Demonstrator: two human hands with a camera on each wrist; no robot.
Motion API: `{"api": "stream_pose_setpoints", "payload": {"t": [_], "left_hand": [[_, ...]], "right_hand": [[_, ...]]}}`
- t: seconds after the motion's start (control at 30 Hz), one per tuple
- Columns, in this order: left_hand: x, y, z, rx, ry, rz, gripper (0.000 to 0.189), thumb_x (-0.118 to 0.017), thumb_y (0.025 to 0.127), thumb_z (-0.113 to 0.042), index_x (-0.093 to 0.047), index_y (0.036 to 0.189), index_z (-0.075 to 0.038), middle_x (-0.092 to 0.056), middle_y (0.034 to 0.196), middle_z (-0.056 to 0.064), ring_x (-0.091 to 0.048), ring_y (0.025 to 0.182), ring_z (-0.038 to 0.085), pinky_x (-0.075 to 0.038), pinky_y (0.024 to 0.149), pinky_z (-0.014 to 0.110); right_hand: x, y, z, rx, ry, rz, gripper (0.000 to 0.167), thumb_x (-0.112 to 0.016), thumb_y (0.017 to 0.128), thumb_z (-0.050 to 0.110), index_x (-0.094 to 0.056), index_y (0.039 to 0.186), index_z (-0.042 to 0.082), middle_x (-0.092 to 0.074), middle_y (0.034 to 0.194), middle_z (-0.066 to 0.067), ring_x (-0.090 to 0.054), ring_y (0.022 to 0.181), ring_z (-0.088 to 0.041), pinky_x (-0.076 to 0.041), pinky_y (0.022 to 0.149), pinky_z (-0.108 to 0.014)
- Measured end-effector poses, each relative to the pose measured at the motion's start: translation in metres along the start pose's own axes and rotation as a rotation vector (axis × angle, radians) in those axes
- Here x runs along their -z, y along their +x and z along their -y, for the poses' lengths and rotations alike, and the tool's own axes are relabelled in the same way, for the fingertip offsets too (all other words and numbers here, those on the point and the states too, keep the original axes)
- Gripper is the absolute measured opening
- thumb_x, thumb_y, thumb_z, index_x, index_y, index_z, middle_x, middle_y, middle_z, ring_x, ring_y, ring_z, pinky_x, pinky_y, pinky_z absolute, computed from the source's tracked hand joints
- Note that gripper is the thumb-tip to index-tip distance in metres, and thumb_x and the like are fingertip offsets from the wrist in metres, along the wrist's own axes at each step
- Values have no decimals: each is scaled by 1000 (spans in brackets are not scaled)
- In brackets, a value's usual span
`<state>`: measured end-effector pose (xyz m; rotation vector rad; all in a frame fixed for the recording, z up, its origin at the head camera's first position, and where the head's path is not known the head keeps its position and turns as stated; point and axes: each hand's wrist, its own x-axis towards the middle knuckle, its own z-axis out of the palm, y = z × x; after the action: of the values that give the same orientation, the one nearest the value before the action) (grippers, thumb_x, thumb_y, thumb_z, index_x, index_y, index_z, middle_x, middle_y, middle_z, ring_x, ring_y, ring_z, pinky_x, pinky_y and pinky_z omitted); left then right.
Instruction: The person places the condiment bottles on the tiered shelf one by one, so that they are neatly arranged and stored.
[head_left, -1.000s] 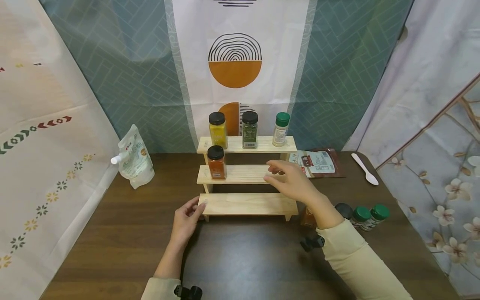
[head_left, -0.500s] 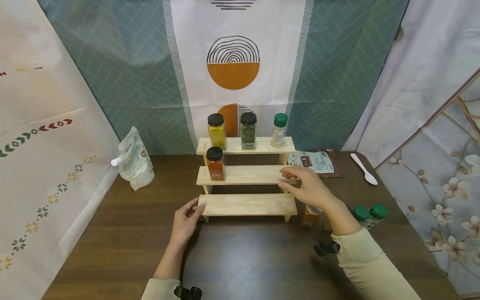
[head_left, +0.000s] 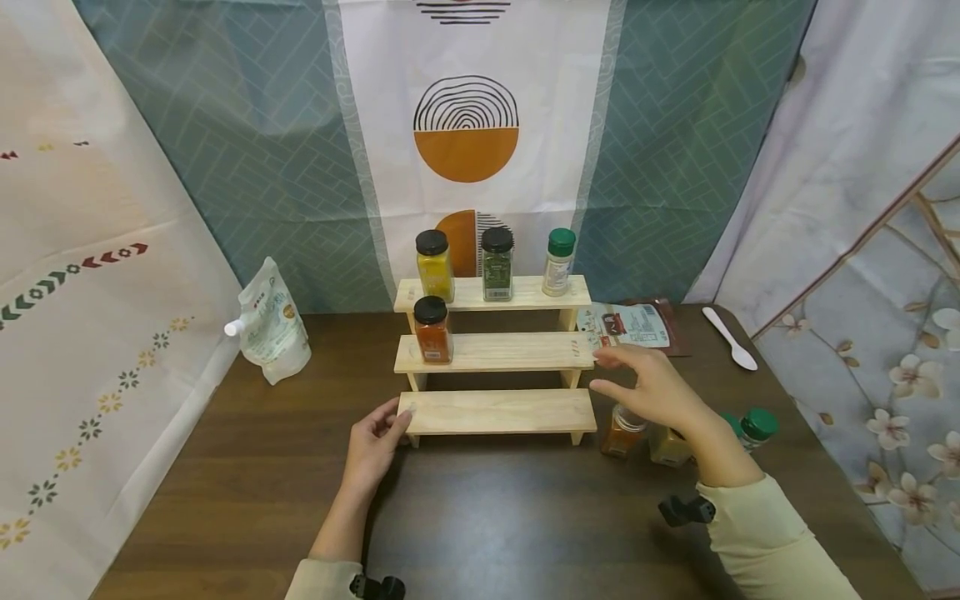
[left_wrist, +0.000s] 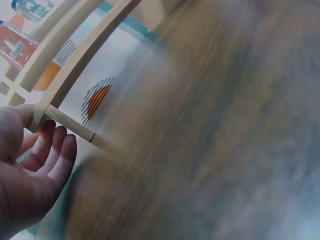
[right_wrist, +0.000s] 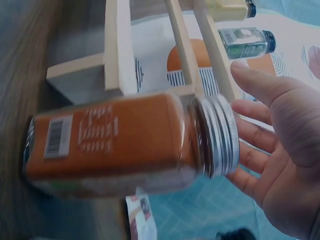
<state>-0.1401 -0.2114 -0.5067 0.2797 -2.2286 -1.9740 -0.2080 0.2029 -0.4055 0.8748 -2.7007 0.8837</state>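
Note:
My left hand (head_left: 373, 443) pinches the left end of the lowest step of a three-tier wooden rack (head_left: 498, 410), thumb on top and fingers curled beneath. My right hand (head_left: 652, 383) holds nothing; its loosely bent fingers are at the rack's right side. Just below it stands a spice jar (head_left: 621, 437) of orange-red powder, its silver lid close to the fingers in the right wrist view. A tan spice jar (head_left: 667, 447) is beside it, partly hidden. The middle step bears a black-lidded orange jar (head_left: 433, 340). On top are a yellow jar (head_left: 436, 277), a green herb jar (head_left: 497, 275) and a green-capped bottle (head_left: 557, 273).
Green-capped bottles (head_left: 759, 427) stand right of the rack, partly behind my right wrist. A brown packet (head_left: 637, 325) lies behind, with a white spoon (head_left: 731, 340) to its right. A white spouted pouch (head_left: 273, 333) is at the left.
My right hand has moved right and slightly down, away from the middle step, to over the jars on the table. The left hand has kept its grip on the rack.

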Motion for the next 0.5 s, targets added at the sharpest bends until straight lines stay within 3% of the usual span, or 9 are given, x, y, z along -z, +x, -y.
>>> {"api": "stream_pose_setpoints", "payload": {"t": [0.5], "left_hand": [[-1, 0, 1, -9, 10, -6, 46, -70, 98, -19, -59, 137, 4, -70, 92, 13, -66, 77, 13, -59, 70, 26]], "right_hand": [[6, -24, -14, -5, -15, 31, 48, -83, 87, 26, -67, 124, 0, -71, 111, -13, -66, 101, -31, -55, 85, -56]]}}
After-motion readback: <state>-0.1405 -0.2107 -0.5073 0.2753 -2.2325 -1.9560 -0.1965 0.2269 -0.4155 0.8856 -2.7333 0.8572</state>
